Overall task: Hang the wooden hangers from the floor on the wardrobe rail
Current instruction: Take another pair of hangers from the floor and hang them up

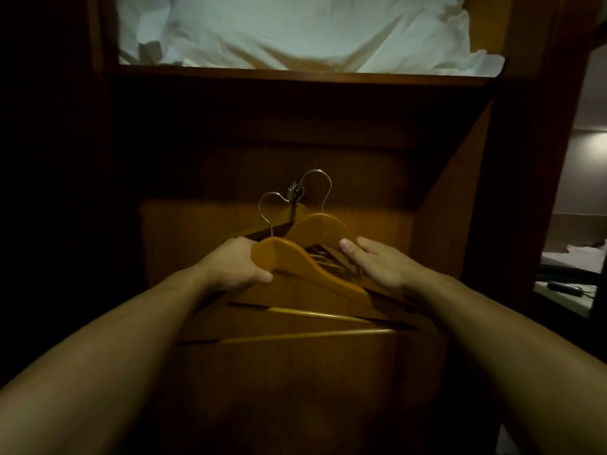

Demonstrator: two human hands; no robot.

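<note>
I hold a bunch of several wooden hangers [315,267] in front of a dark wooden wardrobe. Their metal hooks [315,182] point up and away from me. My left hand [235,264] grips the near hanger's left shoulder, thumb curled over its front. My right hand [377,262] holds the right side of the bunch, thumb on top and fingers hidden beneath. Two pale crossbars [312,336] of the hangers stick out below my hands. The wardrobe rail is not visible in the dark interior.
A wardrobe shelf [305,77] above carries white pillows or bedding [295,27]. The wardrobe's side panel [460,192] rises on the right. Beyond it at the far right lies a lit room with a white surface [558,297] and a small dark item.
</note>
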